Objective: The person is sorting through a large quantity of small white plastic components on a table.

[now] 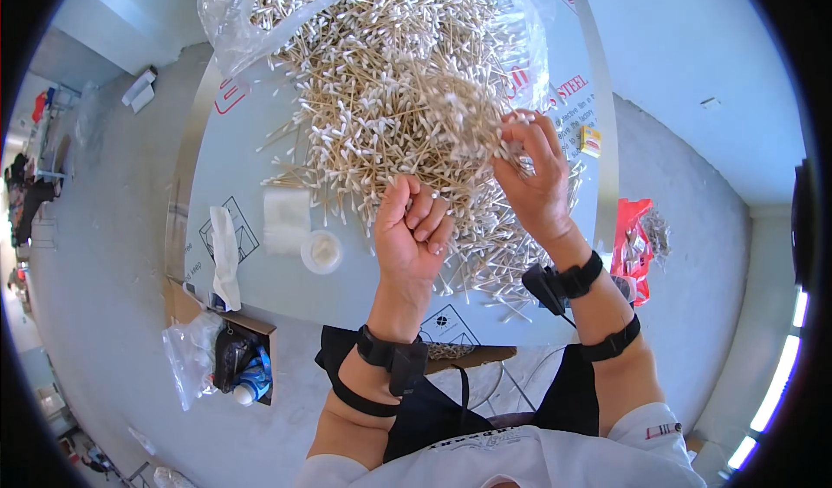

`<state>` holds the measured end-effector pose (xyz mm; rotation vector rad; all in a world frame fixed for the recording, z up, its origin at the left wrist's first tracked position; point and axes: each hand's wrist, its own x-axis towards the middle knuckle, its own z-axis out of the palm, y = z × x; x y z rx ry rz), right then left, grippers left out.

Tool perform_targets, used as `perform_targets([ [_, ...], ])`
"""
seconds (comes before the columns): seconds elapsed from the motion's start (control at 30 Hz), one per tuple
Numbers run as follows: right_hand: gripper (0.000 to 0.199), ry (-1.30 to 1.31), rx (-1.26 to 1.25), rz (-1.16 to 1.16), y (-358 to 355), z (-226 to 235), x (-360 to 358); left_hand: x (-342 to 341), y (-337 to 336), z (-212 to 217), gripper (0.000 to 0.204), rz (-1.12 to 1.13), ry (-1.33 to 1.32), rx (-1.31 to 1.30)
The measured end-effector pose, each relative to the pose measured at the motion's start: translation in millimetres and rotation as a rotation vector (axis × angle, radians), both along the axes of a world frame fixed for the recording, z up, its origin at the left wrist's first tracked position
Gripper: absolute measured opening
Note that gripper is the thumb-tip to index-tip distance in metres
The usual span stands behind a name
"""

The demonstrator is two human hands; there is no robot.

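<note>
Pale blue tabletop (260,141) fills my view, heaped with cotton swabs (373,115) spilling from a clear plastic bag (243,11). My left hand (412,228) is curled into a fist at the heap's near edge. My right hand (533,176) pinches a bundle of swabs (464,111) lifted above the heap.
</note>
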<state>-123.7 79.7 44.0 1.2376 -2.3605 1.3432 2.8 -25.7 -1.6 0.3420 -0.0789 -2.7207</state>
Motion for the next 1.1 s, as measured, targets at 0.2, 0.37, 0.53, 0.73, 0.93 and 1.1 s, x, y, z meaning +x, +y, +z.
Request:
perform_targets([
  [0.2,0.027,-0.078,0.042,-0.016,37.4,4.7,17.2,-1.2,1.3,-0.4,0.022,0.032,0.028,-0.020],
  [0.37,0.024,-0.057,0.144,-0.009,57.4,13.8,25.5,0.3,0.7,-1.8,0.022,0.057,0.011,-0.015],
  [0.53,0.017,0.022,0.220,0.025,64.9,31.9,20.5,0.1,-0.1,0.4,0.023,0.057,-0.003,-0.038],
  [0.73,0.016,-0.076,0.062,-0.056,26.0,27.2,-8.5,-0.3,0.5,1.6,0.022,0.033,0.017,-0.011],
  [0.93,0.032,-0.234,0.241,0.012,-38.2,14.5,-43.8,-1.1,1.3,3.2,0.022,0.012,0.035,0.011],
  [1.1,0.034,-0.229,0.284,0.291,-55.1,7.7,-22.5,0.4,-0.5,3.2,0.023,0.013,0.026,0.017],
])
